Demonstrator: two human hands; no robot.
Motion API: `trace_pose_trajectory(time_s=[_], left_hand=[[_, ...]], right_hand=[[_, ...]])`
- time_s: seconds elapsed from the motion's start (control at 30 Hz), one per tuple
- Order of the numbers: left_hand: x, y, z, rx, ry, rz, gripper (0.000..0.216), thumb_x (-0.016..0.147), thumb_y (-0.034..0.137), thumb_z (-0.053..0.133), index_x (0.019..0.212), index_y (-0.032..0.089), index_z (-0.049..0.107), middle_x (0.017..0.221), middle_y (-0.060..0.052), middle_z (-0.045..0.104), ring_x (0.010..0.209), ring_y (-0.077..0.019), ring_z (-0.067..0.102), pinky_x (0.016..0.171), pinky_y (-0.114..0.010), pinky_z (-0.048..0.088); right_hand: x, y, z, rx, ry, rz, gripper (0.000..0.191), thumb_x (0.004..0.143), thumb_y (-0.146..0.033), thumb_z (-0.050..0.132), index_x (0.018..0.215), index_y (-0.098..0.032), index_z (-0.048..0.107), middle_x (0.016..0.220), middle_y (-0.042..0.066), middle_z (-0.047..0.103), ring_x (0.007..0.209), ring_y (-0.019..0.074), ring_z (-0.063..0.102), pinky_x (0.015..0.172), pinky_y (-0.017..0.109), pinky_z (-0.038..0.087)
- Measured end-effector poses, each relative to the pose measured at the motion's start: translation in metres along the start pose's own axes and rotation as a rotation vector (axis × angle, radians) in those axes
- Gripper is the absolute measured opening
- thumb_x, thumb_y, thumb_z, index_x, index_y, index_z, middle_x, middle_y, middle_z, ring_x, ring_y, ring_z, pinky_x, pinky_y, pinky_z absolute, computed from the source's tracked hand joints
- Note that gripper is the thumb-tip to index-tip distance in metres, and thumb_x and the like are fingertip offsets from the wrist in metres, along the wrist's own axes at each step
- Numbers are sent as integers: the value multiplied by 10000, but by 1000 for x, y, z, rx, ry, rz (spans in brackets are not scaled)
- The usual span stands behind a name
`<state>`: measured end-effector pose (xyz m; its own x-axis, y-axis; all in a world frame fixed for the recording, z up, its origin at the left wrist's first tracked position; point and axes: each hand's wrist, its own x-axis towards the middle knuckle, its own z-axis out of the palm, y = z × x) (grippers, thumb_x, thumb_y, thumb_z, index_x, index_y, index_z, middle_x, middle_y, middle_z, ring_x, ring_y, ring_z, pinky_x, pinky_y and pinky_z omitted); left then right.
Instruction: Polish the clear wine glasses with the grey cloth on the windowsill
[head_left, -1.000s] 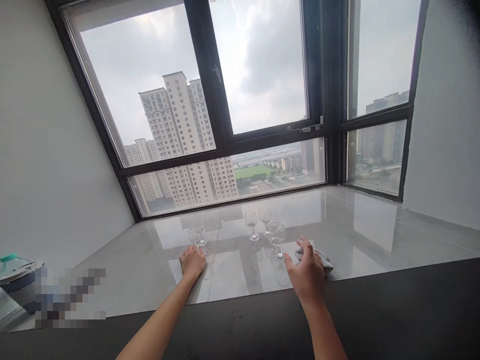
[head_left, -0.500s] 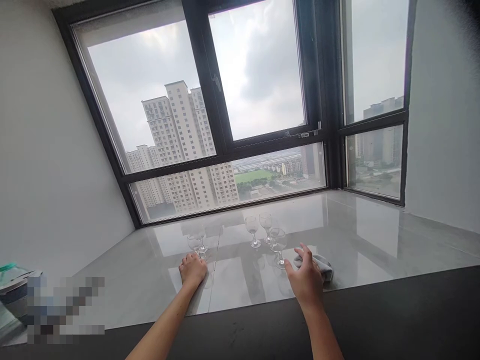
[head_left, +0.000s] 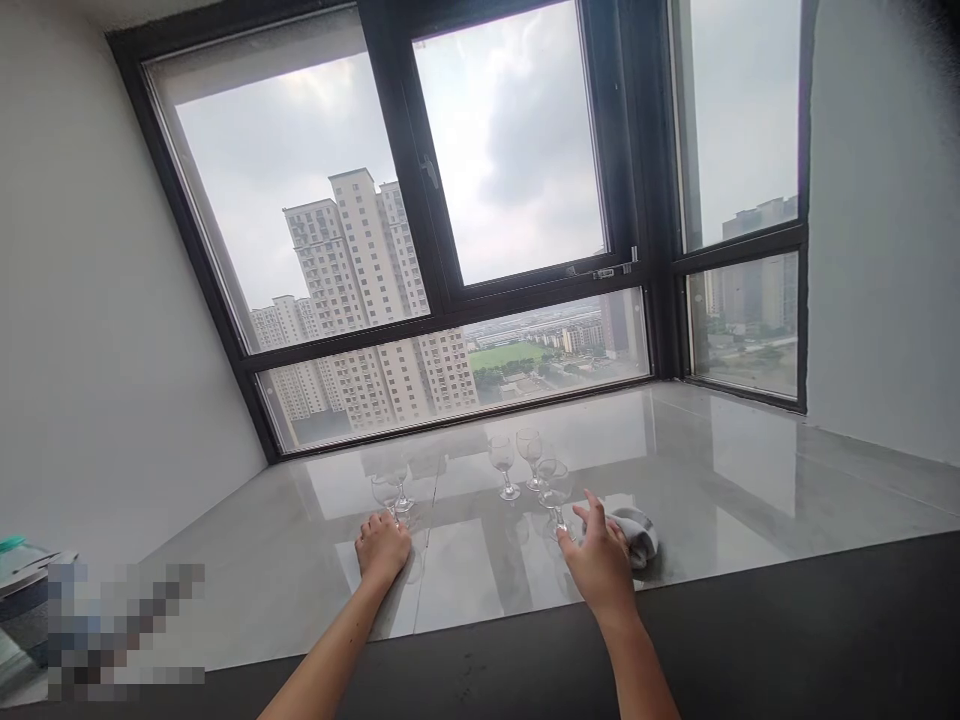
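Several clear stemmed wine glasses stand on a glossy tiled sill. My left hand (head_left: 382, 547) is closed, knuckles up, right in front of the near left wine glass (head_left: 385, 491). It hides the foot of that glass, and whether the fingers grip it does not show. Just behind stands another wine glass (head_left: 403, 481). My right hand (head_left: 602, 570) has its fingers apart, with thumb and forefinger beside the stem of the near right wine glass (head_left: 555, 487); contact is unclear. A crumpled grey cloth (head_left: 639, 537) lies against the right hand's far side.
Two more wine glasses, one at the middle (head_left: 502, 455) and one beside it (head_left: 529, 448), stand farther back on the sill (head_left: 465, 570). A dark-framed window (head_left: 450, 306) rises behind. At the far left are a green-topped item (head_left: 15, 546) and a blurred patch.
My right hand has shifted slightly left, its thumb closer to the near right glass's stem. The left hand stays by its glass. The whole view has moved a little.
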<state>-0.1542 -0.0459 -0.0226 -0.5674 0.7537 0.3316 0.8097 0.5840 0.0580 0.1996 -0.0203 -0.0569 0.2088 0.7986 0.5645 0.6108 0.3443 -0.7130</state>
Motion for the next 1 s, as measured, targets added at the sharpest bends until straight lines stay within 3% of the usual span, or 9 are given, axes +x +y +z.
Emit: trace_pose_trajectory(time_s=[0.3,0.67,1.0], left_hand=[[-2,-1,-4,-30,-39,14,502,918,465,362,1176,108,602,1267,-221,597,1215,-354,519,967,-461,405],[1,-3,0,-10,-31,22,513,902,483,367,1173,118,605,1253,-214,605,1203,-354,533,949,-453,416],[-5,4,-10,-32,-57,-16,509,896,483,381,1175,122,608,1284,-212,589,1232,-363,509,974,-467,397]], right_hand=[[-3,0,-1,-16,-88,-15,678,878,-336,482,1499,-159,274,1212,112,681,1176,288,593,1142,482,263],[-7,-5,3,-54,-119,-72,649,881,-296,502,1493,-160,337,1192,112,705,1164,276,618,1155,485,237],[-8,-10,0,-90,-130,-81,653,890,-302,508,1499,-147,327,1182,116,711,1157,265,625,1151,472,234]])
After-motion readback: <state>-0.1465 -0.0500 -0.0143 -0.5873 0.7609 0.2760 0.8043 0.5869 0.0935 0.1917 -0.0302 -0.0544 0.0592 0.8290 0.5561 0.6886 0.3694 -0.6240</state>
